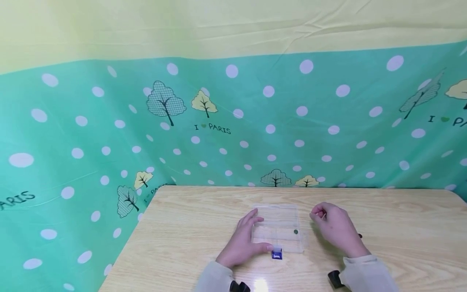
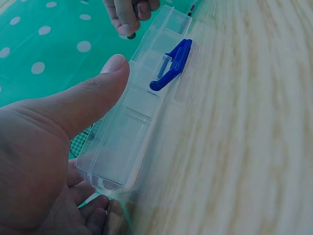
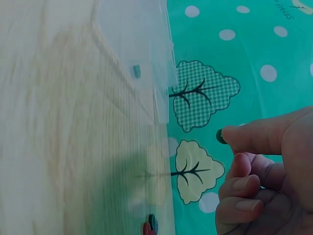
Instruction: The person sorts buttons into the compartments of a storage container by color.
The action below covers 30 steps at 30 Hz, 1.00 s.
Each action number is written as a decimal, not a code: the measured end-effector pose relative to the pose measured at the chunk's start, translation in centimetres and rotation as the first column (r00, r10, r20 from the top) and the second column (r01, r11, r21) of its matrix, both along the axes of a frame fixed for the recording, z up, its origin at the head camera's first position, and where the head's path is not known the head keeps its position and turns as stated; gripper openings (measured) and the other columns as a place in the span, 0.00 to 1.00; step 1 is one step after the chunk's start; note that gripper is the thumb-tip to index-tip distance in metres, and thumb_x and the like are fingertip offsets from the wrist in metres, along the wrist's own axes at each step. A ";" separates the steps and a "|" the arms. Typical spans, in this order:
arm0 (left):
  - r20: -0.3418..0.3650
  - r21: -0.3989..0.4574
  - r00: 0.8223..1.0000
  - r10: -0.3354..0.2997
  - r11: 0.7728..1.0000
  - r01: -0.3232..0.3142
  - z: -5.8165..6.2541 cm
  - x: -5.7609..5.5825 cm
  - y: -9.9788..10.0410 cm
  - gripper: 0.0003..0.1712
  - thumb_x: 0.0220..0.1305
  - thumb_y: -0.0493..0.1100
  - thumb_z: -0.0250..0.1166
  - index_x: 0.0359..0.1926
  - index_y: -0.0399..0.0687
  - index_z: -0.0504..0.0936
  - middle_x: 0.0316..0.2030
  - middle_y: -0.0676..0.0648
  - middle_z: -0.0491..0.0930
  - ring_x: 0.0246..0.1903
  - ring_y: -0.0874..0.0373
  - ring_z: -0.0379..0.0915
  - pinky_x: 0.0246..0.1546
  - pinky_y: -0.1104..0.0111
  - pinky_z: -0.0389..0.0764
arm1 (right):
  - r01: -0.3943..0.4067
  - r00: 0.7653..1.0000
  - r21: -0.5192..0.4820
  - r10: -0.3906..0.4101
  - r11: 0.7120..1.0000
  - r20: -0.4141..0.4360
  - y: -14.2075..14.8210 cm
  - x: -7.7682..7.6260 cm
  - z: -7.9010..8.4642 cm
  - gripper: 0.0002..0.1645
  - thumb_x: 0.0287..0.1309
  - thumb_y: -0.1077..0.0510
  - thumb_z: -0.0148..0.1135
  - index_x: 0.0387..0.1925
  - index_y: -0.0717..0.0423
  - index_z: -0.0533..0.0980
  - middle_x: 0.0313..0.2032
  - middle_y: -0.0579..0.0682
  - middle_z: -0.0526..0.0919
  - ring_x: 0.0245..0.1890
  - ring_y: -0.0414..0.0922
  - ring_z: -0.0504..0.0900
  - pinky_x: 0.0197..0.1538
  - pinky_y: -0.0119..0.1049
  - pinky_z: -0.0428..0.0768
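Observation:
A clear plastic box point(image 1: 279, 223) with compartments lies on the table, its blue latch point(image 2: 173, 66) at the front. My left hand point(image 1: 246, 237) holds the box's left side, with the thumb at the front edge beside the latch and the fingers at the left end. One small dark green disc point(image 1: 296, 231) sits toward the right inside the box. To the right of the box, my right hand point(image 1: 337, 227) is raised and pinches another small dark green disc point(image 3: 221, 136) between thumb and forefinger.
Small red and dark discs point(image 3: 150, 226) lie on the wooden table point(image 1: 182, 243), partly hidden behind the right hand in the head view. A green dotted curtain point(image 1: 219, 162) with tree prints hangs along the table's back and left side.

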<state>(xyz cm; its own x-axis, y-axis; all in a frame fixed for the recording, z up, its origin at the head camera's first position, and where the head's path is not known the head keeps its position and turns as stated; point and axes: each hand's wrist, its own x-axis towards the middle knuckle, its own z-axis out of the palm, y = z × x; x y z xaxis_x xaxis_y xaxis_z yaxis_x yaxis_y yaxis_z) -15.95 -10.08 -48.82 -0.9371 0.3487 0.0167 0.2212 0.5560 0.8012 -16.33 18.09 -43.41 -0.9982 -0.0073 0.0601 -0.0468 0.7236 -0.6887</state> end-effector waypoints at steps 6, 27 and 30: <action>0.010 0.000 1.000 -0.002 1.000 0.002 0.2 0.0 0.1 0.50 0.46 0.63 0.77 0.69 0.51 0.71 0.78 0.51 0.50 0.76 0.44 0.45 0.70 0.40 0.57 | -0.041 0.998 0.004 0.041 0.999 -0.039 -0.9 0.1 -0.1 0.05 0.64 0.61 0.61 0.38 0.60 0.80 0.30 0.47 0.78 0.28 0.43 0.72 0.32 0.33 0.75; 0.000 -0.003 1.000 0.008 1.000 -0.008 0.0 -0.1 0.1 0.50 0.46 0.64 0.77 0.68 0.51 0.72 0.78 0.51 0.50 0.76 0.44 0.46 0.71 0.41 0.57 | -0.066 0.998 -0.024 0.066 0.997 -0.023 -3.2 0.6 -0.3 0.03 0.64 0.62 0.63 0.33 0.56 0.80 0.27 0.45 0.76 0.27 0.42 0.71 0.31 0.31 0.74; 0.000 0.002 1.000 0.009 1.000 -0.009 0.1 -0.1 0.1 0.50 0.45 0.64 0.77 0.68 0.51 0.71 0.78 0.51 0.50 0.76 0.44 0.46 0.71 0.41 0.57 | -0.062 0.998 -0.029 0.062 0.998 -0.003 -3.5 0.6 -0.3 0.03 0.63 0.61 0.64 0.35 0.57 0.80 0.28 0.45 0.77 0.28 0.42 0.72 0.31 0.31 0.75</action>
<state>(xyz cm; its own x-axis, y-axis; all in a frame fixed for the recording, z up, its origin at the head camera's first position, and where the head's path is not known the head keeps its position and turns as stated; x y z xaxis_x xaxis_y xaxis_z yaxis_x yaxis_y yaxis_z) -16.07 -10.01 -48.76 -0.9402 0.3402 0.0172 0.2159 0.5561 0.8025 -15.74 14.64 -43.68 -0.9957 -0.0671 0.0635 -0.0923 0.6991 -0.7090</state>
